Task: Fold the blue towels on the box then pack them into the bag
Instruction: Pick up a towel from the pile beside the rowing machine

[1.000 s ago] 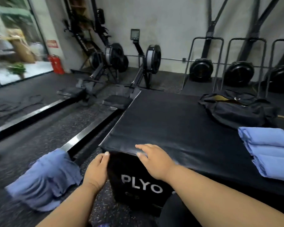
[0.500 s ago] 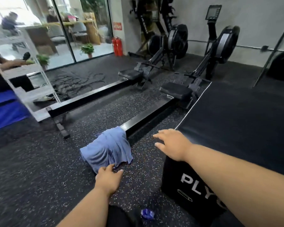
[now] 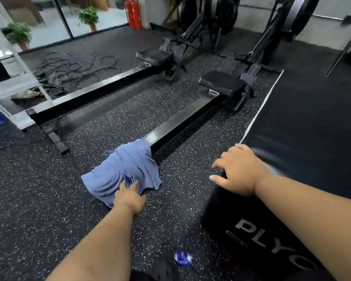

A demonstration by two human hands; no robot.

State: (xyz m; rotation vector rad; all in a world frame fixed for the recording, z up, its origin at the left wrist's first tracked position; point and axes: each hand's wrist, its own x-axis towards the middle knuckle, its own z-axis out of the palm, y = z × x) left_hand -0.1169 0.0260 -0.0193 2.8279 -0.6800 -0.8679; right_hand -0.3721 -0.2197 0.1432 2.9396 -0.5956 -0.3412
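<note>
In the head view, I saw a crumpled blue towel (image 3: 126,171) draped over the near end of a rower rail (image 3: 182,122) and spilling onto the speckled floor (image 3: 39,199), to the left of the box (image 3: 304,126). My left hand (image 3: 130,197) was down at the towel's near edge, fingertips touching the cloth; whether they had pinched it yet I could not tell, since the fingers were mostly hidden behind the back of the hand. My right hand (image 3: 239,169) rested on the box's near left corner, fingers spread and lightly bent over the edge, gripping nothing, more a brace than a hold. The towel lay ahead of and just left of the left hand, well apart from the right, so the left was plainly the nearer one for the pickup. The heap ran roughly from the rail end down toward me and leftward, its long axis slanting across the floor. I judged the coming move to be a lift rightward onto the box top, where the folding would happen. The bag was not in view. A small blue object (image 3: 183,258) lay on the floor near my body, too blurred to name.
</note>
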